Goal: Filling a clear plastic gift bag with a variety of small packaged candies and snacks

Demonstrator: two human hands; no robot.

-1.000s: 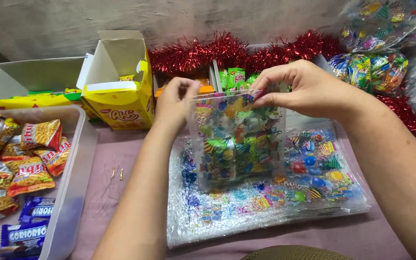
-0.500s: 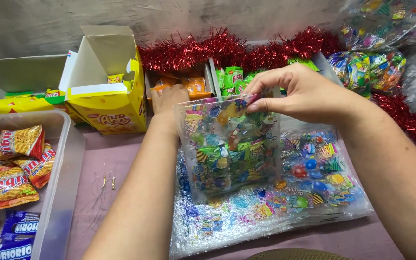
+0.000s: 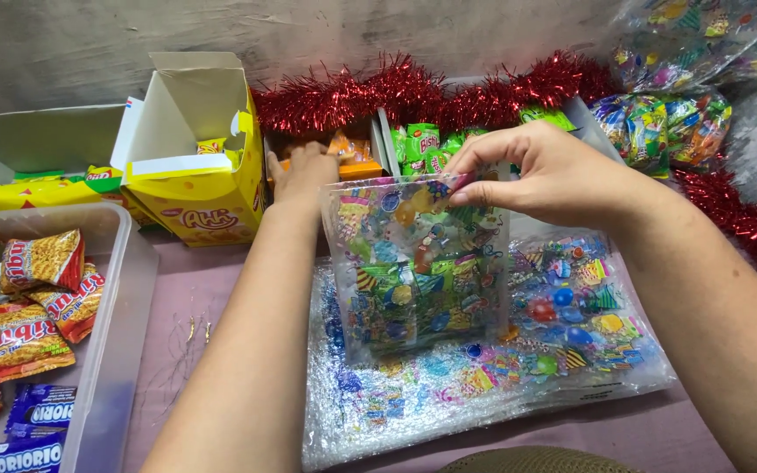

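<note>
My right hand (image 3: 543,173) pinches the top edge of a clear plastic bag (image 3: 415,267) printed with bright party shapes and holds it upright; a few small snacks show inside it. Beneath the bag lies a flat stack of the same printed bags (image 3: 492,377). My left hand (image 3: 301,172) reaches past the bag into a box of small orange packets (image 3: 350,149) at the back, fingers down among them; whether it grips one I cannot tell. Green packets (image 3: 420,144) fill the box beside it.
An open yellow carton (image 3: 194,166) stands at the back left. At the left, a clear plastic tub (image 3: 120,324) holds orange snack packs and blue biscuit packs. Red tinsel (image 3: 422,88) runs along the wall. Filled printed bags (image 3: 668,114) lie at the right.
My left hand let go of the bag's top edge and moved back into the box of orange packets. My right hand keeps the bag upright.
</note>
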